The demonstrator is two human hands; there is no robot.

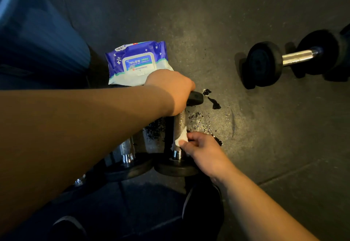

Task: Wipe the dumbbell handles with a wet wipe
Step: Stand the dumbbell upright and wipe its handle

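Observation:
A dumbbell [179, 121] with a knurled chrome handle and black end weights stands on end in the middle of the floor. My left hand [173, 87] grips its upper end and holds it upright. My right hand [203, 149] pinches a white wet wipe [181, 137] against the lower part of the handle, just above the bottom weight [175, 168]. A second dumbbell [126, 151] stands close to the left, partly hidden under my left forearm.
A blue and white pack of wet wipes [137, 62] lies just behind my left hand. Another dumbbell [295, 58] lies on its side at the right. Dark wet spots [213, 102] mark the grey floor. A blue ridged object [37, 38] fills the upper left.

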